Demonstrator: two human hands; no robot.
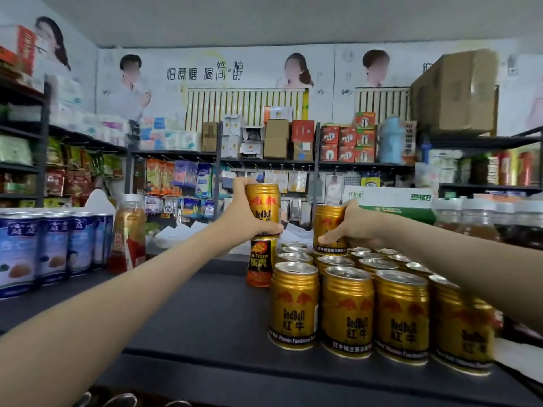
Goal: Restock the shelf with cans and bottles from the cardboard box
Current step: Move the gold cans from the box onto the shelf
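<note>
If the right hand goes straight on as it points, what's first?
Probably the Red Bull can gripped by the left hand, over the Hi-Tiger can; the right hand, gripping a second can, points left toward it. Depth unclear.

I read: gold cans (347, 306), 5 o'clock, "RedBull 红牛"; dark can (260, 261), centre, "HI-TIGER 乐虎"; wall poster (205, 72), 11 o'clock, "怕蔗糖 喝简醇".
</note>
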